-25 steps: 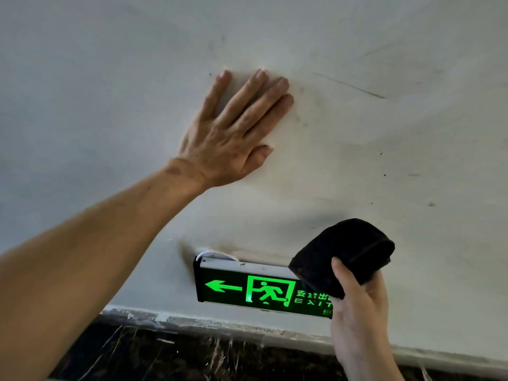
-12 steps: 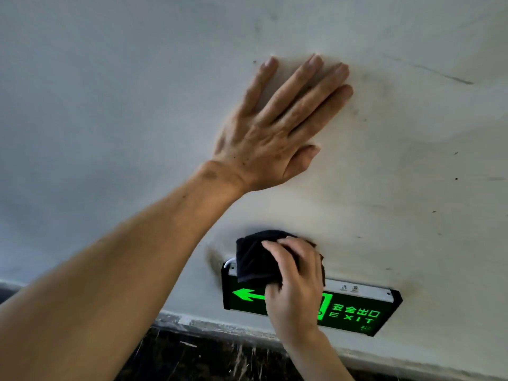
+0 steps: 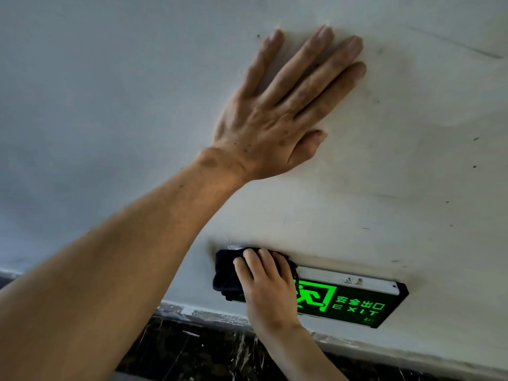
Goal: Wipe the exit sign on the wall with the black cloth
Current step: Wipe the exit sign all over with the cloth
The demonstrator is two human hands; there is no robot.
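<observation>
The exit sign [image 3: 354,301] is a black box with glowing green figure and lettering, fixed low on the white wall just above the floor strip. My right hand [image 3: 266,284] presses the black cloth [image 3: 226,273] against the sign's left end, hiding the arrow there. The cloth wraps over the sign's top left corner. My left hand [image 3: 286,111] lies flat on the wall above the sign, fingers spread, holding nothing.
The white wall [image 3: 412,174] carries scuffs and small dark specks. A pale skirting strip [image 3: 209,314] runs under the sign, with dark marbled floor [image 3: 192,353] below it.
My right hand brought the cloth from the sign's right end across to its left end and pressed it on. The view shifted, so the sign sits further right in frame.
</observation>
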